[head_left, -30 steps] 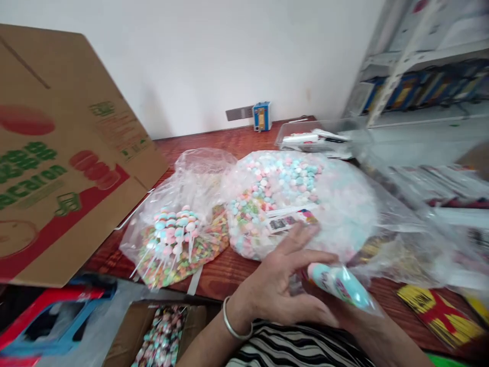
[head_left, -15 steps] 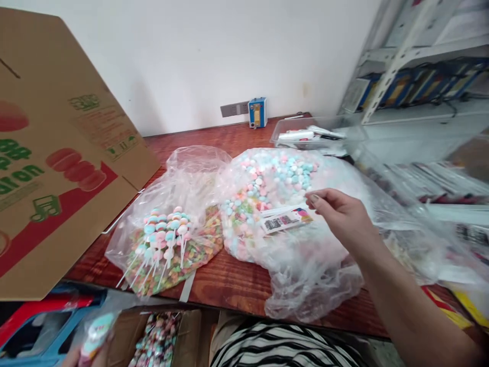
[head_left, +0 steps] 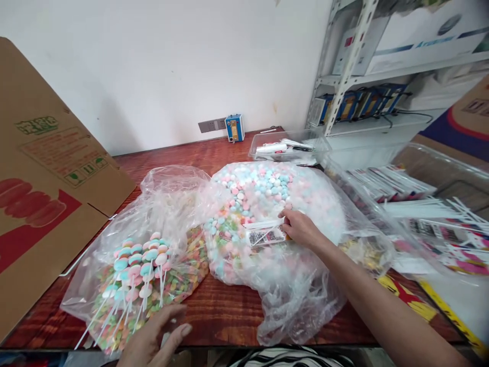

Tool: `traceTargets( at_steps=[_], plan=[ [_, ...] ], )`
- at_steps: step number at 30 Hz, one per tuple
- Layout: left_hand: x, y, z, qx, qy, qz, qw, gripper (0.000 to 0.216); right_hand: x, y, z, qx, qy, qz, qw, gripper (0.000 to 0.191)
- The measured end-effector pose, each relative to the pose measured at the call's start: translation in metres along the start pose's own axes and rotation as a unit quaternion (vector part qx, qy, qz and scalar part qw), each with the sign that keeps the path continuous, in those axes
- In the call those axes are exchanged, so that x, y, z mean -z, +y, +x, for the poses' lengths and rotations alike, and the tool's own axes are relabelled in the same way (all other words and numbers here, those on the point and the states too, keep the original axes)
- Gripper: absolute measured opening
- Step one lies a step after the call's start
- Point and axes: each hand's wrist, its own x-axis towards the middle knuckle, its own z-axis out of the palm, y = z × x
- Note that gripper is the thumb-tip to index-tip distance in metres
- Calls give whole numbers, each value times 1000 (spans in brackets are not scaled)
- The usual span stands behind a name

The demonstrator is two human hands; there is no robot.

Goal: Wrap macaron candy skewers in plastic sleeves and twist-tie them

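Note:
My right hand [head_left: 301, 229] reaches onto the big clear bag of pink, blue and white candies [head_left: 267, 214] and pinches a small stack of printed label cards [head_left: 263, 235] lying on it. My left hand [head_left: 153, 341] rests with fingers spread at the table's front edge, touching the near corner of a second clear bag [head_left: 153, 244]. That bag holds small colourful sweets and a bunch of candy skewers on white sticks [head_left: 137, 270].
A large cardboard box flap [head_left: 49, 168] leans at the left. A clear plastic tray [head_left: 290, 145] with tubes stands at the back. Clear bins with packaging and sticks [head_left: 420, 204] fill the right. Metal shelving [head_left: 355, 66] rises at the back right. The table is red-brown wood [head_left: 229, 311].
My left hand, which carried a wrapped candy down to the left, has come back up empty to the table edge. My right hand has dropped onto the label cards.

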Motion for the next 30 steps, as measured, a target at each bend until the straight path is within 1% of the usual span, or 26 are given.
traceTargets(
  at_steps=[1, 3, 4, 6, 8, 10, 12, 13, 14, 15, 16, 18, 20, 21, 22, 23, 24, 26, 28, 30],
  plan=[
    [-3, 17, 9, -32, -12, 6, 999, 29, 1, -1, -2, 1, 7, -10, 1000, 21],
    [-15, 56, 22, -92, -58, -4, 994, 28, 4, -4, -7, 11, 22, -29, 999, 14],
    [-24, 75, 26, -121, -103, -22, 987, 27, 7, -5, -9, 19, 28, -38, 999, 15],
    [-46, 108, 32, -157, -183, -81, 967, 26, 13, -9, -15, 38, 37, -51, 997, 19],
    [-72, 132, 35, -174, -244, -146, 943, 24, 21, -11, -21, 57, 49, -59, 995, 20],
    [-98, 148, 37, -161, -322, -208, 910, 23, 30, -13, -27, 76, 65, -59, 993, 19],
    [-125, 158, 40, -117, -422, -272, 857, 28, 40, -14, -34, 96, 79, -50, 991, 18],
    [-138, 161, 41, -88, -459, -305, 830, 29, 46, -15, -38, 107, 83, -47, 990, 18],
    [-151, 165, 42, -56, -484, -342, 804, 31, 51, -16, -42, 116, 88, -38, 989, 18],
    [-162, 168, 44, -25, -494, -384, 780, 34, 56, -17, -47, 119, 96, -18, 988, 18],
    [-172, 171, 45, 0, -493, -433, 755, 39, 61, -19, -53, 116, 103, 13, 988, 17],
    [-185, 177, 49, 21, -461, -551, 695, 56, 71, -22, -66, 96, 109, 106, 984, 15],
    [-190, 183, 54, 14, -397, -664, 634, 70, 80, -25, -79, 78, 98, 203, 971, 14],
    [-189, 186, 56, 10, -357, -707, 610, 71, 83, -26, -85, 76, 88, 236, 965, 15],
    [-186, 188, 58, 8, -316, -738, 597, 67, 85, -28, -90, 77, 80, 260, 959, 15],
    [-183, 190, 59, 10, -275, -756, 595, 60, 86, -28, -95, 78, 77, 278, 954, 16],
    [-179, 191, 61, 19, -235, -763, 601, 50, 86, -29, -98, 76, 74, 293, 950, 16],
    [-172, 191, 63, 58, -157, -762, 626, 31, 80, -31, -101, 58, 83, 331, 938, 14],
    [-169, 190, 63, 98, -97, -755, 641, 21, 69, -35, -103, 27, 97, 401, 911, 10],
    [-168, 188, 63, 108, -68, -750, 649, 21, 56, -40, -104, -8, 92, 482, 871, 24]
  ],
)
